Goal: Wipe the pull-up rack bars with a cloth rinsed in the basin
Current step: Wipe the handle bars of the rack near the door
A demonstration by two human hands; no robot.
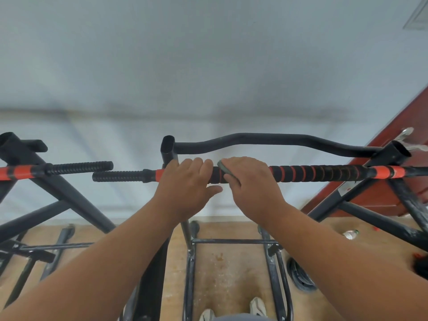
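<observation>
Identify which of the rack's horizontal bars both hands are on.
The straight black-and-orange foam-padded bar: the left hand holds it, the right hand presses a grey cloth. The wavy black bar behind is untouched.

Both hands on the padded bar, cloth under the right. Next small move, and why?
Probably slide the right hand with the cloth rightward along the bar. The cloth sits at the left end of the striped padding, which runs uncovered to the right, and the left hand grips the bar beside it.

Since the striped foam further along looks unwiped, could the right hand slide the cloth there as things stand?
Probably yes: the right hand holds the cloth on the bar, and nothing sits on the striped foam up to the upright.
</observation>
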